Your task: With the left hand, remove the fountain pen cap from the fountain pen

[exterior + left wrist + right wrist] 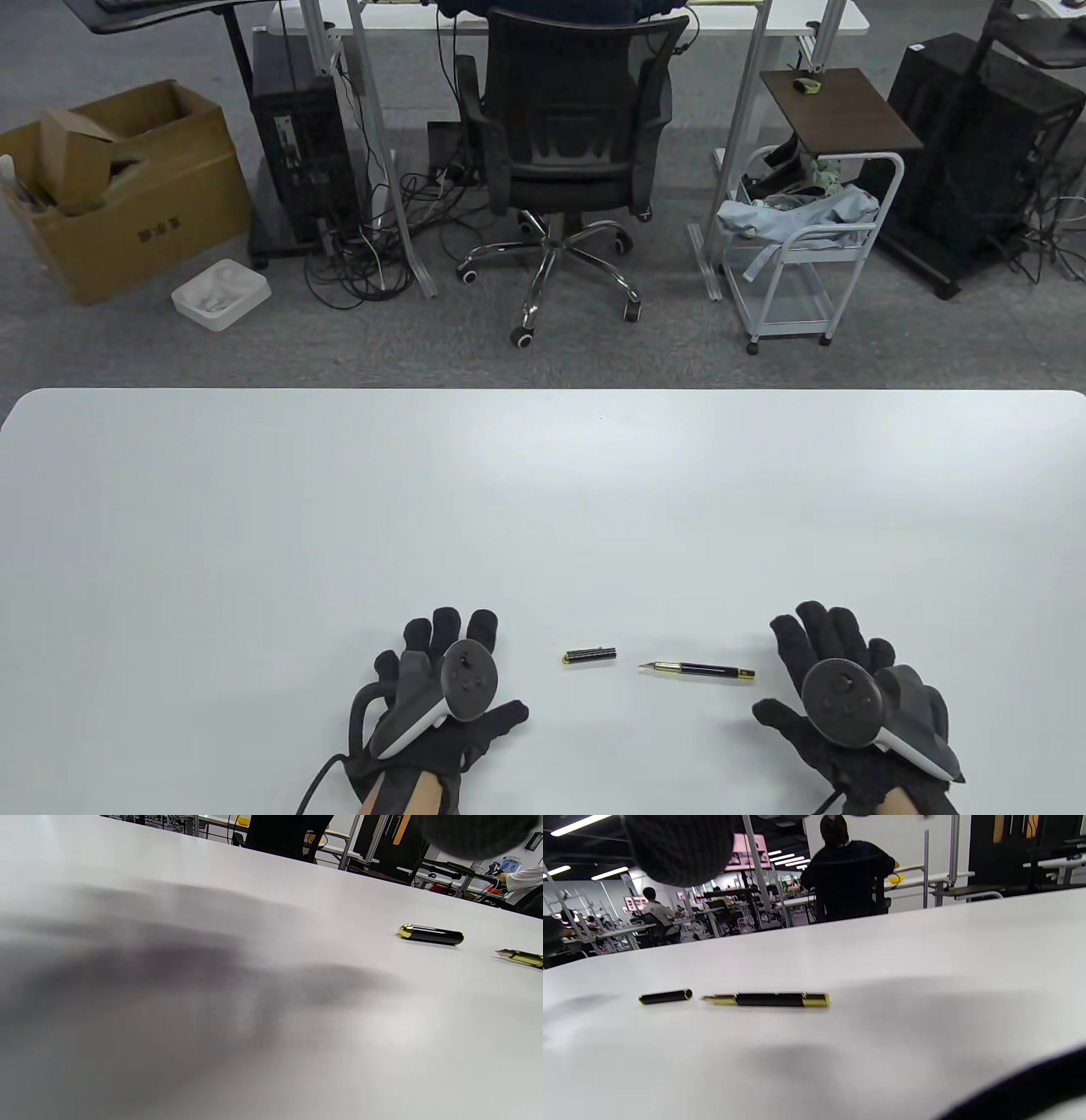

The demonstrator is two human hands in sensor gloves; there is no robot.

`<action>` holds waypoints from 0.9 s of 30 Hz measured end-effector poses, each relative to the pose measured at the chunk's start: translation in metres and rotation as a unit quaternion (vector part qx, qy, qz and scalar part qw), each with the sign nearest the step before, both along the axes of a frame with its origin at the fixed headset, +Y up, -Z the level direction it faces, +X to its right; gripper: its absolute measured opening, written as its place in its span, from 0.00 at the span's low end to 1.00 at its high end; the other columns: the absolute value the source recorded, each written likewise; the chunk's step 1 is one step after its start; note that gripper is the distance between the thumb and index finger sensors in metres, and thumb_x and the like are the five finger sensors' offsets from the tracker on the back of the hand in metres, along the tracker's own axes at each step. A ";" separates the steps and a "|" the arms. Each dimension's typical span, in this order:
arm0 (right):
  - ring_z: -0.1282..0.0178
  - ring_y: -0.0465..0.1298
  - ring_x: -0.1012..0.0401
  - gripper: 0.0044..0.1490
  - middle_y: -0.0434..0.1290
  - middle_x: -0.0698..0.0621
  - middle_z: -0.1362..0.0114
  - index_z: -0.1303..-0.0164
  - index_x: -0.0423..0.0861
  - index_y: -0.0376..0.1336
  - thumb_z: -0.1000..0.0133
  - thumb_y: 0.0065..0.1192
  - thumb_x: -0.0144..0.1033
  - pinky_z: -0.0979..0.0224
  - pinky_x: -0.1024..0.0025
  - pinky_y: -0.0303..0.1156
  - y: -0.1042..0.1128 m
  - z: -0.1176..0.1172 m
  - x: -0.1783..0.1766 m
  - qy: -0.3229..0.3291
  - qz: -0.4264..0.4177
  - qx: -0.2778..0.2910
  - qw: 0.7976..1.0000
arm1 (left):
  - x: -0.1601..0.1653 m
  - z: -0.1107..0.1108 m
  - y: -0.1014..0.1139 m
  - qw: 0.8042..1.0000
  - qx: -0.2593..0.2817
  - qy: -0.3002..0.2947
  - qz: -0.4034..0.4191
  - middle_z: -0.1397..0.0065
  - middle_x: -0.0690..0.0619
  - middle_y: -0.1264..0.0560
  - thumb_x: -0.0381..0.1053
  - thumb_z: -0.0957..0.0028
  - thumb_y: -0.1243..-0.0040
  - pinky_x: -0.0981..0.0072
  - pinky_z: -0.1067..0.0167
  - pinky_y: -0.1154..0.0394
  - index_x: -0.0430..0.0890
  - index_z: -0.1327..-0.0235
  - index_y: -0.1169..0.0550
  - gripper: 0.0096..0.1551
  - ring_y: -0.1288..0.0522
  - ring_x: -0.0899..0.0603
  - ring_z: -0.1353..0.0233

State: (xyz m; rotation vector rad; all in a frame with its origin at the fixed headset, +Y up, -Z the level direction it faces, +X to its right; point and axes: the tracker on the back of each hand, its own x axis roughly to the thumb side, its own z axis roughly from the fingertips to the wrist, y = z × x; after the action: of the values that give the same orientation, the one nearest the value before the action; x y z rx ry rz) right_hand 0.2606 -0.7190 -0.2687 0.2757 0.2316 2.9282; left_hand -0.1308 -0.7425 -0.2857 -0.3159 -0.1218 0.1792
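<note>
The black and gold fountain pen cap (590, 655) lies alone on the white table (543, 509), off the pen. The black fountain pen (697, 671) lies just right of it, its gold nib bare and pointing left at the cap. My left hand (445, 679) rests flat on the table left of the cap, fingers spread, holding nothing. My right hand (836, 679) rests flat right of the pen, holding nothing. The cap (430, 935) and the nib (521, 957) show in the left wrist view. The right wrist view shows the cap (665, 996) and the pen (768, 999).
Beyond the table's far edge stand a black office chair (564, 153), a cardboard box (119, 187) at the left and a white wire cart (802, 246) at the right. A person sits with their back turned in the right wrist view (846, 874).
</note>
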 end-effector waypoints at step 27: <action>0.25 0.20 0.33 0.63 0.17 0.34 0.22 0.27 0.44 0.21 0.48 0.50 0.63 0.30 0.25 0.27 -0.036 0.001 0.017 -0.029 0.008 -0.101 0.994 | -0.002 0.000 -0.006 1.000 -0.019 0.007 0.005 0.14 0.40 0.61 0.73 0.57 0.47 0.17 0.30 0.57 0.56 0.23 0.62 0.60 0.59 0.25 0.14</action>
State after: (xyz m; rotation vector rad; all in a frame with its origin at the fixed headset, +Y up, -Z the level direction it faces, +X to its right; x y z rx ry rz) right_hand 0.2779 -0.7547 -0.2680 0.1592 0.5200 2.8938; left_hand -0.1328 -0.7482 -0.2862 -0.3517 -0.1053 0.1931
